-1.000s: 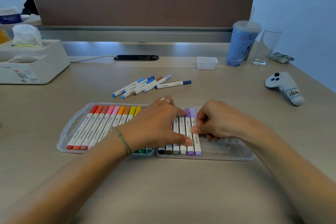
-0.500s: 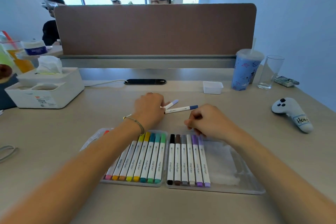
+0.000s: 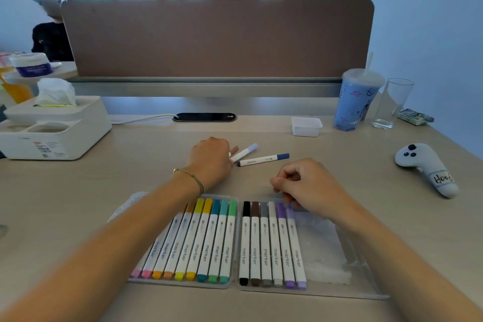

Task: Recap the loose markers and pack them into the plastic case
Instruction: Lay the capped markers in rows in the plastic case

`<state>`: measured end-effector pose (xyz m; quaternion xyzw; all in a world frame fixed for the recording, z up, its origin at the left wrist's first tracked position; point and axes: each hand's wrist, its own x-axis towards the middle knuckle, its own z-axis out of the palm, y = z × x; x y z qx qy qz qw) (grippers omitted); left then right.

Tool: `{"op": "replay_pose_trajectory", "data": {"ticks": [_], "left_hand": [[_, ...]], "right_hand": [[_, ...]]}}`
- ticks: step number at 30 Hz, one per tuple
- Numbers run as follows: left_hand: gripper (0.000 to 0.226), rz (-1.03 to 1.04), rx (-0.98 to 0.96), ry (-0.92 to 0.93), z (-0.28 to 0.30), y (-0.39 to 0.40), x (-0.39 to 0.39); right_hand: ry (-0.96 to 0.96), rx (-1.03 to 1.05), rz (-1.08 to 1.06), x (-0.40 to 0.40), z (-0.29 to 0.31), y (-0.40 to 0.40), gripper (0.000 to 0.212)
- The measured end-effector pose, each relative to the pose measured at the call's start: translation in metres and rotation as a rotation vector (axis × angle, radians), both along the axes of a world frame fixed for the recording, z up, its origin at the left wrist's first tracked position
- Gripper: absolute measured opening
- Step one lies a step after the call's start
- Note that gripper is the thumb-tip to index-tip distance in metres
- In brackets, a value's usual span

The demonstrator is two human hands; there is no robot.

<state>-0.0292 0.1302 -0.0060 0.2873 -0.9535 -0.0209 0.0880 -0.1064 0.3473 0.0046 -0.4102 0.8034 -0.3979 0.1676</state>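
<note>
Hands: left hand [image 3: 211,158] is curling over loose markers [image 3: 244,152] at frame centre; right hand [image 3: 308,185] is hovering, fingers curled, holding nothing.
Case: plastic case [image 3: 366,285] is lying open, lower centre, partly filled.
Loose: dark-blue marker [image 3: 262,160] is lying just right.

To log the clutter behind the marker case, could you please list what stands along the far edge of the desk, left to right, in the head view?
White tissue box → black cable port → small clear plastic tub → blue lidded cup with straw → empty drinking glass → small wrapped packet.
</note>
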Motion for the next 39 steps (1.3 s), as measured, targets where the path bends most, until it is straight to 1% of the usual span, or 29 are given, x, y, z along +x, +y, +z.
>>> {"op": "replay_pose_trajectory", "data": {"ticks": [5,8,10,14,18,22,25,28,32,34,36,39], "left_hand": [[0.012,-0.004,0.423,0.21,0.021,-0.016,0.024],[0.009,0.028,0.688,0.241,0.037,-0.027,0.045],[0.009,0.043,0.767,0.252,0.042,-0.035,0.056],[0.016,0.08,0.788,0.228,0.045,-0.051,0.068],[0.012,0.105,0.802,0.173,0.048,-0.06,0.076],[0.012,0.109,0.793,0.162,0.048,-0.064,0.081],[0.016,0.116,0.771,0.143,0.045,-0.066,0.078],[0.014,0.124,0.762,0.134,0.042,-0.069,0.075],[0.013,0.129,0.754,0.143,0.04,-0.076,0.078],[0.014,0.129,0.748,0.156,0.04,-0.078,0.08],[0.017,0.134,0.754,0.176,0.04,-0.08,0.082],[0.018,0.133,0.742,0.203,0.04,-0.08,0.083]], "right_hand": [[0.043,0.043,-0.024,-0.013,0.007,-0.013,0.027],[0.139,0.075,-0.011,-0.023,0.013,-0.037,0.017],[0.231,0.102,0.01,-0.027,0.013,-0.059,0.012],[0.395,0.159,0.05,-0.028,0.006,-0.106,0.009],[0.507,0.232,0.074,-0.027,-0.002,-0.148,0.01],[0.636,0.278,0.082,-0.032,0.004,-0.177,0.018],[0.75,0.373,0.177,-0.037,0.01,-0.193,0.02],[0.857,0.486,0.332,-0.039,0.014,-0.203,0.018],[0.964,0.533,0.439,-0.04,0.018,-0.207,0.014],[0.997,0.571,0.482,-0.042,0.019,-0.207,0.009],[0.99,0.609,0.497,-0.045,0.02,-0.203,0.005],[0.89,0.563,0.434,-0.051,0.023,-0.188,0.005]]}}
